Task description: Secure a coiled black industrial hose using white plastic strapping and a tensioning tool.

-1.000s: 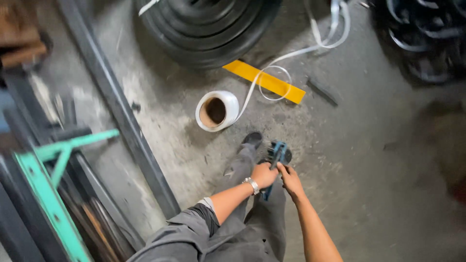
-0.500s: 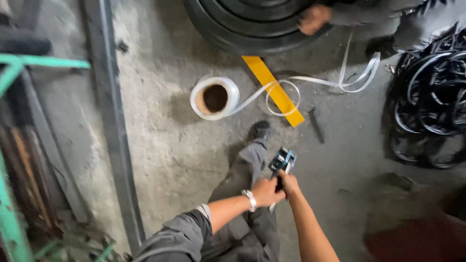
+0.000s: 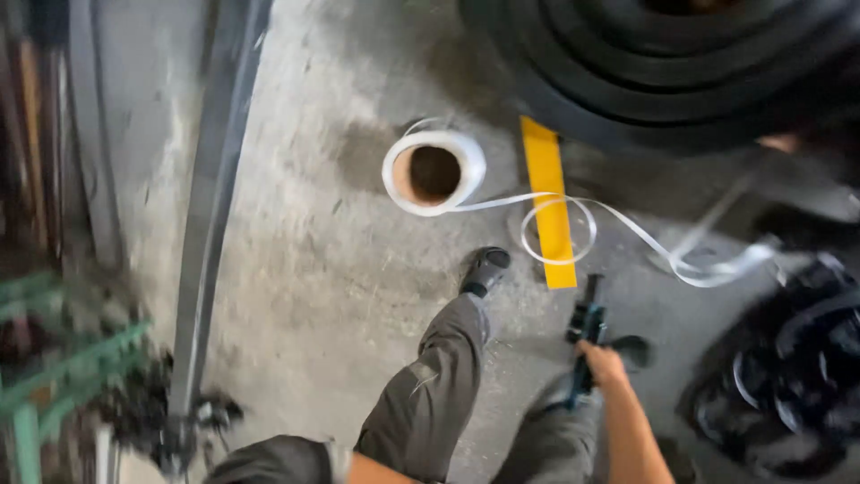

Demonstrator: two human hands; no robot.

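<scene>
Only the right hand [image 3: 602,366] grips a strapping tool [image 3: 587,330].

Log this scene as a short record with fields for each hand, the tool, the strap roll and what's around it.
right hand: gripping a dark hand tool, fingers wrapped round the handle
left hand: out of view; only a grey sleeve shows
strap roll: white, lying flat on the concrete floor, loose strap trailing right
yellow strip: flat, beside the roll
black coil: large, above
</scene>
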